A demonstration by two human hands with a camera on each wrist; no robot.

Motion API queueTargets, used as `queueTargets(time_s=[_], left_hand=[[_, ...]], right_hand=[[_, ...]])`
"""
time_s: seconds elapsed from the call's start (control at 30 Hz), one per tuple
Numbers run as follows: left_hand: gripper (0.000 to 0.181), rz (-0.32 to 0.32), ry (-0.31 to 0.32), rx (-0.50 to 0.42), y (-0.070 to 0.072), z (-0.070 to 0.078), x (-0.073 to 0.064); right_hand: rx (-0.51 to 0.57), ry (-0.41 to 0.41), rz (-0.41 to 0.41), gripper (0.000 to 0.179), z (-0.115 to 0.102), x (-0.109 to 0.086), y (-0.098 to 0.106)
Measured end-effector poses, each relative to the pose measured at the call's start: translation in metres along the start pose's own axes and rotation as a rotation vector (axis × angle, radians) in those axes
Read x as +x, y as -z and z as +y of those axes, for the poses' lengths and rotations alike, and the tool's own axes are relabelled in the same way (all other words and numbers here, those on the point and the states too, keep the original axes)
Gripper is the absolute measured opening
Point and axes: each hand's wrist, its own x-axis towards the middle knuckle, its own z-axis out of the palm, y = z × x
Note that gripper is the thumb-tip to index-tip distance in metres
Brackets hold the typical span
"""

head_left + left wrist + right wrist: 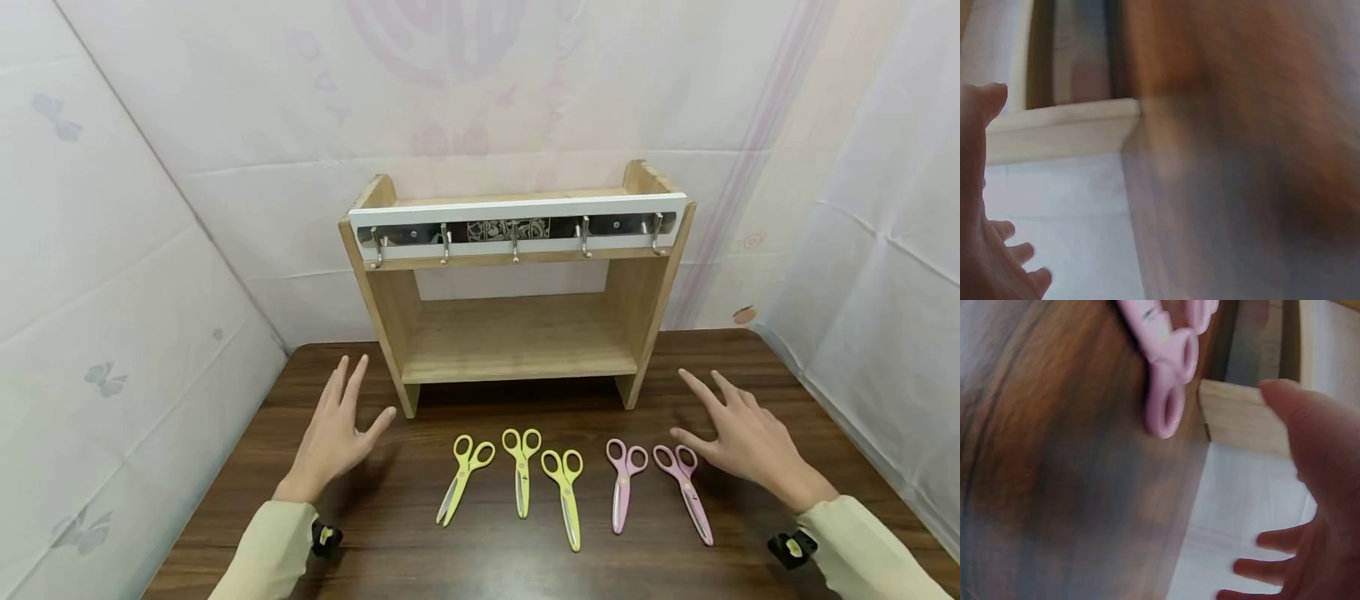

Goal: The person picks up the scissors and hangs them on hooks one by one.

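Five would be a count, so several pairs of scissors lie on the dark wooden table in a loose row. The yellow scissors (522,475) lie at the left and middle, and two pink scissors, one inner (622,483) and one outer (686,492), lie at the right. My left hand (333,437) hovers left of the yellow ones, fingers spread and holding nothing. My right hand (750,437) is beside the outer pink scissors, also spread and holding nothing. In the right wrist view, pink scissors handles (1166,400) show near the thumb.
Behind the scissors stands a wooden shelf (517,333). A white rail with several metal hooks (514,242) runs along its upper front, and nothing hangs on them. White cloth walls (300,167) enclose the table (405,550) at the back and sides.
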Motion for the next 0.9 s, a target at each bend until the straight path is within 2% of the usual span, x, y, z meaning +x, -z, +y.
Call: queueTargets(time_s=[0.1, 0.3, 0.57, 0.7, 0.9], left_hand=[[0.094, -0.020, 0.026, -0.098, 0.002, 0.006, 0.014], [0.095, -0.033, 0.015, -0.222, -0.002, 0.016, 0.037], [0.087, -0.043, 0.071, -0.376, -0.009, 0.025, 0.049], [0.078, -0.030, 0.090, -0.398, -0.012, 0.027, 0.052], [0.069, -0.024, 0.119, -0.413, -0.018, 0.028, 0.056]], right_hand=[[0.029, -0.009, -0.088, 0.095, -0.006, -0.002, 0.006], [0.087, -0.005, -0.216, 0.090, -0.020, -0.008, 0.014], [0.168, -0.036, -0.357, 0.086, -0.037, -0.020, 0.014], [0.201, -0.062, -0.383, 0.084, -0.044, -0.025, 0.010], [0.204, -0.092, -0.364, 0.083, -0.049, -0.034, 0.004]])
